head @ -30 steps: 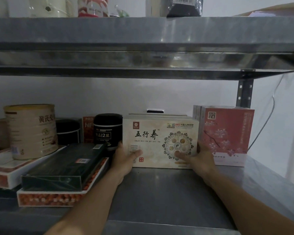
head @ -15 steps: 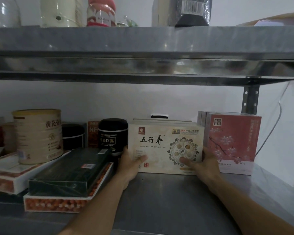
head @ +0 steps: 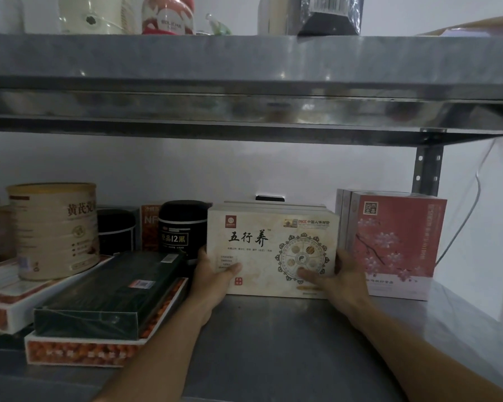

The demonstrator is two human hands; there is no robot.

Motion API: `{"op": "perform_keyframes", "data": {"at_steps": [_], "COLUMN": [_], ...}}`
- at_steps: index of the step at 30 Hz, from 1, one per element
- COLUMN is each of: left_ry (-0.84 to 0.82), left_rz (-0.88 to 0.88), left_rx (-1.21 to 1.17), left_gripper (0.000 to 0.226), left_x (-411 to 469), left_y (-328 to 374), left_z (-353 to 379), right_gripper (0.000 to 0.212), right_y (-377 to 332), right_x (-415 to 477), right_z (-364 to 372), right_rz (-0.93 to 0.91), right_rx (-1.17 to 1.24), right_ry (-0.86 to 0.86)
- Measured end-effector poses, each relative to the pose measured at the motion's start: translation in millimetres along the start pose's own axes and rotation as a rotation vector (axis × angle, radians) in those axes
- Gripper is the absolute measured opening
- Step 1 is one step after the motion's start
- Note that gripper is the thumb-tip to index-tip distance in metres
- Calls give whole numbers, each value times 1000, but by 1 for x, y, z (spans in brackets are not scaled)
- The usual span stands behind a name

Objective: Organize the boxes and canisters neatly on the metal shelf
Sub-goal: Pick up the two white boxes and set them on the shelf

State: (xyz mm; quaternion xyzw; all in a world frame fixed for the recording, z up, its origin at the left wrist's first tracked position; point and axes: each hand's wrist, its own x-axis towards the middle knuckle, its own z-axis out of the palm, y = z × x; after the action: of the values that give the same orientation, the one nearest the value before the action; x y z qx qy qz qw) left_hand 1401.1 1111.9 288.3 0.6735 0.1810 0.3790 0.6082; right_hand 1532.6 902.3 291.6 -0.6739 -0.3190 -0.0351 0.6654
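Note:
A cream box with black characters and a round emblem stands upright at the back of the metal shelf. My left hand grips its lower left edge, thumb on the front. My right hand grips its lower right edge, thumb across the front. A pink blossom box stands right beside it. A black canister stands to its left, and a tall beige canister sits further left on flat boxes.
A dark green flat box lies on an orange-patterned flat box at the front left. More jars and small boxes stand behind. The upper shelf carries bottles and a bag. An upright post and a cable are at the right.
The view has tilted so everything sits lower in frame. Both hands keep their hold on the cream box, which stays upright beside the pink box.

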Motion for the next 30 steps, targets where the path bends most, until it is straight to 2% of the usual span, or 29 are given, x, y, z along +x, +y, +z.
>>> {"op": "perform_keyframes", "data": {"at_steps": [5, 20, 25, 30], "left_ry": [19, -3, 6, -5], "left_rz": [19, 38, 55, 46], "left_rx": [30, 66, 87, 63], "left_gripper": [53, 55, 48, 50], "left_x": [1, 7, 8, 8], "left_y": [0, -4, -6, -6], "left_z": [3, 6, 7, 6], "right_gripper": [52, 54, 75, 74], "right_y": [4, 18, 21, 23], "right_x": [2, 10, 13, 15], "right_z": [0, 1, 2, 3], "right_rz": [-3, 23, 24, 21], "right_rx": [35, 51, 47, 41], "right_ry": [18, 51, 69, 70]}}
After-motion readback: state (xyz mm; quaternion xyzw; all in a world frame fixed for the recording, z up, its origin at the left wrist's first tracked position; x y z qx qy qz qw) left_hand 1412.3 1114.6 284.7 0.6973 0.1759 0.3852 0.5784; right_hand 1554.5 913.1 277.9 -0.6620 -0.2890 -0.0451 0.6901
